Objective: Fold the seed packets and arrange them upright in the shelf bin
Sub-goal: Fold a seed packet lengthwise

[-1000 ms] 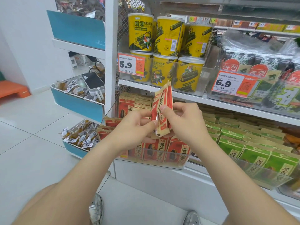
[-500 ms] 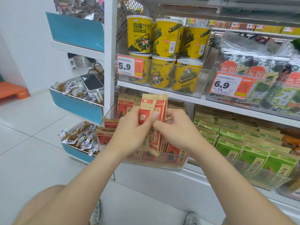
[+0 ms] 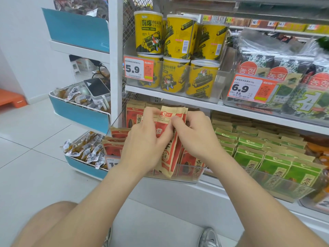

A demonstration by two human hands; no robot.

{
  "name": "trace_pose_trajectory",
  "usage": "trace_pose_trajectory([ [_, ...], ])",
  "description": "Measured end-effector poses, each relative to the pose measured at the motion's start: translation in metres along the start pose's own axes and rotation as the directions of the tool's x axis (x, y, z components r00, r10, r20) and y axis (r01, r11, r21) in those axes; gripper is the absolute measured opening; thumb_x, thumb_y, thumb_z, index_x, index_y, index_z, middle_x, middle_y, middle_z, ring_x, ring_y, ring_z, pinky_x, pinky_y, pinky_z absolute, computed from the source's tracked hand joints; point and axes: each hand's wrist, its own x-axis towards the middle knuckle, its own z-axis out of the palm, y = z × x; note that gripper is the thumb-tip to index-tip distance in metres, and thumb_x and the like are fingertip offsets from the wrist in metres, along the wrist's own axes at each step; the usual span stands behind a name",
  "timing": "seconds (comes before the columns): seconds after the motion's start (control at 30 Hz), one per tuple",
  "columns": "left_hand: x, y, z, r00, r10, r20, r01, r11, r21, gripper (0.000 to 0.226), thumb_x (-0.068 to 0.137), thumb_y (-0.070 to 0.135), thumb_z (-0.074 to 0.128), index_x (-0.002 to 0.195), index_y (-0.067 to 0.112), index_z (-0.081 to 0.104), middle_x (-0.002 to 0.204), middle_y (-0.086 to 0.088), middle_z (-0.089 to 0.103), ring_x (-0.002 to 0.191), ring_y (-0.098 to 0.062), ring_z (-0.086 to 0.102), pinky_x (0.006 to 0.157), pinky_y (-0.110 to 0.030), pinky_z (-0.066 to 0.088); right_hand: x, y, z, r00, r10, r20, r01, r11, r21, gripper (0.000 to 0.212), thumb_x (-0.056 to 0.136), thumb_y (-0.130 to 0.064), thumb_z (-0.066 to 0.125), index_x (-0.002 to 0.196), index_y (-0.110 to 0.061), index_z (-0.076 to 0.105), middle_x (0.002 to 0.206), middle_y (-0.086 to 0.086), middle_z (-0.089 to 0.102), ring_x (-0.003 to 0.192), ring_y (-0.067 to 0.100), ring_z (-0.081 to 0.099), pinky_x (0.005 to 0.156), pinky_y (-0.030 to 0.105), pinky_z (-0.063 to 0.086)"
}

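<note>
A red and tan seed packet (image 3: 170,139) stands upright between my hands, just in front of the clear shelf bin (image 3: 188,177). My left hand (image 3: 146,141) grips its left side with fingers curled over the top edge. My right hand (image 3: 194,134) pinches its right side near the top. More red seed packets (image 3: 135,116) stand upright at the back of the bin, and others (image 3: 114,145) lean at its left. The packet's lower end hangs over the bin's front row.
A clear bin of green packets (image 3: 267,161) sits to the right. Yellow seaweed cans (image 3: 174,54) fill the shelf above, with seaweed bags (image 3: 277,75) beside them. Blue side bins (image 3: 83,150) of small wrapped snacks stand at the left. White tiled floor lies below.
The packet has gone from held high and edge-on to lower and facing me, close to the bin. Both hands came down with it and closed in on its top.
</note>
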Motion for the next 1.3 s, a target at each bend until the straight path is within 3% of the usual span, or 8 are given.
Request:
trace_pose_trajectory([
  [0.3,0.0,-0.005,0.004,0.999,0.024,0.022,-0.025,0.998,0.052,0.021,0.112,0.042,0.039,0.096,0.031,0.046,0.071,0.002,0.064,0.068,-0.03,0.064,0.068,-0.054,0.055,-0.002,0.003,0.001,0.993,-0.089,0.077,0.089,0.996,0.005,0.037,0.092,-0.025,0.055,0.063,-0.003,0.053,0.053,0.012,0.056,0.054,0.031,0.053,0.058,0.045,0.052],
  [0.4,0.004,-0.007,0.0,0.996,-0.05,0.067,0.056,0.996,-0.076,0.023,0.112,0.041,0.044,0.093,0.031,0.052,0.072,0.003,0.073,0.068,-0.019,0.069,0.069,-0.048,0.057,0.0,0.005,-0.001,0.992,-0.081,0.101,0.077,0.996,0.047,0.036,0.09,-0.027,0.054,0.064,-0.002,0.054,0.059,0.019,0.061,0.061,0.039,0.065,0.06,0.05,0.058],
  [0.53,0.007,-0.007,-0.007,0.984,-0.087,0.156,0.12,0.969,-0.217,0.021,0.112,0.037,0.051,0.093,0.031,0.059,0.081,0.01,0.078,0.067,-0.005,0.071,0.068,-0.039,0.055,0.002,0.011,-0.005,0.993,-0.073,0.095,0.068,0.996,0.057,0.038,0.096,-0.019,0.057,0.061,-0.005,0.051,0.05,0.0,0.05,0.05,0.019,0.044,0.055,0.037,0.043],
  [0.67,0.008,-0.007,-0.008,0.985,-0.078,0.153,0.124,0.939,-0.321,0.014,0.113,0.032,0.051,0.102,0.031,0.06,0.081,0.006,0.077,0.061,-0.001,0.066,0.063,-0.027,0.048,0.001,0.012,0.0,0.99,-0.093,0.107,0.079,0.988,0.13,0.046,0.097,-0.041,0.053,0.075,-0.004,0.068,0.066,0.012,0.072,0.067,0.036,0.07,0.066,0.055,0.061],
  [0.87,0.013,-0.006,-0.014,0.976,-0.178,0.124,0.216,0.753,-0.621,0.015,0.108,0.022,0.064,0.112,0.027,0.078,0.109,0.0,0.081,0.103,-0.02,0.078,0.098,-0.048,0.062,-0.002,0.008,0.002,0.984,-0.124,0.125,0.086,0.958,0.273,0.041,0.108,-0.044,0.061,0.089,-0.017,0.083,0.08,0.006,0.08,0.077,0.021,0.08,0.073,0.051,0.066],
  [1.03,0.012,-0.002,-0.018,0.949,-0.175,0.262,0.314,0.61,-0.728,0.028,0.091,0.046,0.074,0.102,0.022,0.082,0.101,-0.003,0.081,0.092,-0.015,0.076,0.084,-0.032,0.055,-0.003,0.006,-0.003,0.997,-0.003,0.08,-0.04,0.85,0.526,0.021,0.095,-0.027,0.081,0.104,-0.008,0.083,0.091,0.006,0.083,0.09,0.02,0.081,0.075,0.037,0.066],
  [1.17,0.013,-0.003,-0.019,0.974,-0.13,0.185,0.224,0.678,-0.701,0.033,0.086,0.041,0.083,0.113,0.023,0.083,0.115,-0.002,0.081,0.115,-0.02,0.075,0.106,-0.049,0.057,-0.001,0.008,-0.001,0.999,0.002,0.047,-0.028,0.822,0.569,0.014,0.101,-0.019,0.072,0.099,-0.009,0.081,0.092,0.008,0.082,0.092,0.024,0.08,0.079,0.039,0.066],
  [1.3,0.012,-0.002,-0.017,0.982,-0.106,0.156,0.181,0.762,-0.621,0.015,0.102,0.029,0.072,0.109,0.024,0.084,0.107,0.001,0.082,0.11,-0.018,0.076,0.108,-0.053,0.056,0.002,0.012,0.002,0.999,-0.016,0.034,-0.001,0.897,0.442,0.019,0.103,-0.023,0.073,0.087,-0.014,0.078,0.085,0.007,0.081,0.084,0.032,0.077,0.087,0.056,0.063],
])
